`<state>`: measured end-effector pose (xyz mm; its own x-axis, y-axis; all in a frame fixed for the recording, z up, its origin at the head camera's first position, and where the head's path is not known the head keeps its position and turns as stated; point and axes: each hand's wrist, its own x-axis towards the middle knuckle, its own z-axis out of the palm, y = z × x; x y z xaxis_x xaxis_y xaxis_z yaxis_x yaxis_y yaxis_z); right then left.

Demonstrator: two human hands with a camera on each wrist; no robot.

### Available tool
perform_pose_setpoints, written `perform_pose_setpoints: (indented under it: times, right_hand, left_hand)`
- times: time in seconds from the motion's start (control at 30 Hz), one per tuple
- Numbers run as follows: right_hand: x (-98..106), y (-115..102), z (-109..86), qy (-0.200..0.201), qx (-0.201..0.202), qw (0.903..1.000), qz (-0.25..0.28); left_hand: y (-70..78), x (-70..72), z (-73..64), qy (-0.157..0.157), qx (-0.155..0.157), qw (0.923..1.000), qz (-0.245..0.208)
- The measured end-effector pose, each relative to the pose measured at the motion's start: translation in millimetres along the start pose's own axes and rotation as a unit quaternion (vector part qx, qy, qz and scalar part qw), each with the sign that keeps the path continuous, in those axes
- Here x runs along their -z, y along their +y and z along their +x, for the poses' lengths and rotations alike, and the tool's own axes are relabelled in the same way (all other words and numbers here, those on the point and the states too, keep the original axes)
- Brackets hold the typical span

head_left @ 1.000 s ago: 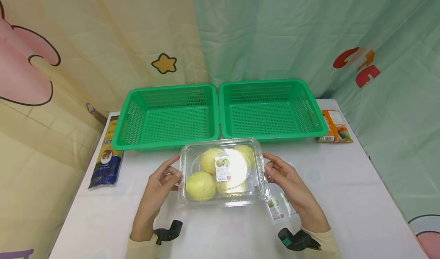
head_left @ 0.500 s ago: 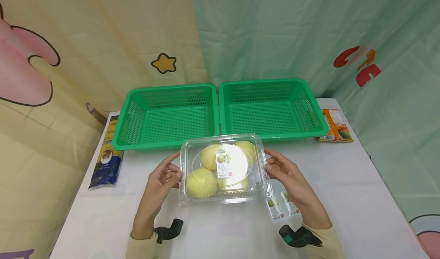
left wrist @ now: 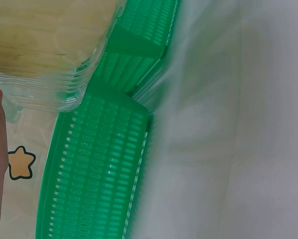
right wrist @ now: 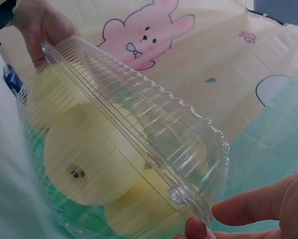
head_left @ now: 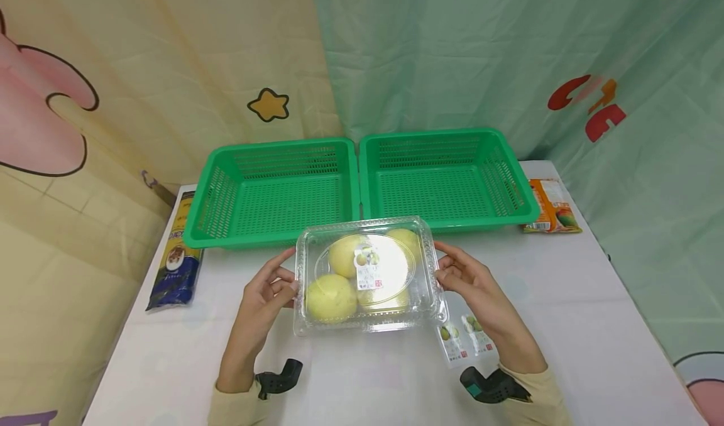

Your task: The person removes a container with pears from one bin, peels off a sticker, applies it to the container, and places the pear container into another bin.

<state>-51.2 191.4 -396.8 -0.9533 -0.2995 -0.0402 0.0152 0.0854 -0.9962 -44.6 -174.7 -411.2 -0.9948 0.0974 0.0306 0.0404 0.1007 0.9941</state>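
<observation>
A clear plastic clamshell box with several pale yellow, pear-like fruits inside is held up between my two hands. My left hand pinches its left edge with thumb and fingers. On the opposite edge, my right hand grips the rim, thumb toward me. A small white label with printed fruit pictures and writing sits on the lid. In the right wrist view the box appears closed, its lid and base rims together. Below my right hand, a sheet of similar labels lies partly hidden on the table.
Two green plastic baskets stand side by side behind the box, the left basket and the right basket. A blue and yellow packet lies at the table's left, an orange packet at the right. Printed curtains hang behind.
Both hands have raised the box slightly and brought it a little farther toward the baskets, its front edge tipping somewhat. The baskets and packets have stayed put.
</observation>
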Motion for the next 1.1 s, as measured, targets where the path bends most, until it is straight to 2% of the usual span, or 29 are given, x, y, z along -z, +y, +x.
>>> perform_pose_setpoints:
  times: [0.63, 1.1]
  right_hand:
    - [6.4, 0.0, 2.5, 0.005, 0.017, 0.9998, 0.009]
    - [10.4, -2.3, 2.5, 0.022, 0.013, 0.9997, 0.003]
  left_hand:
    - [-2.3, -0.6, 3.3, -0.036, -0.039, 0.9978, -0.041]
    - [0.5, -5.6, 6.2, -0.038, -0.035, 0.9978, -0.042]
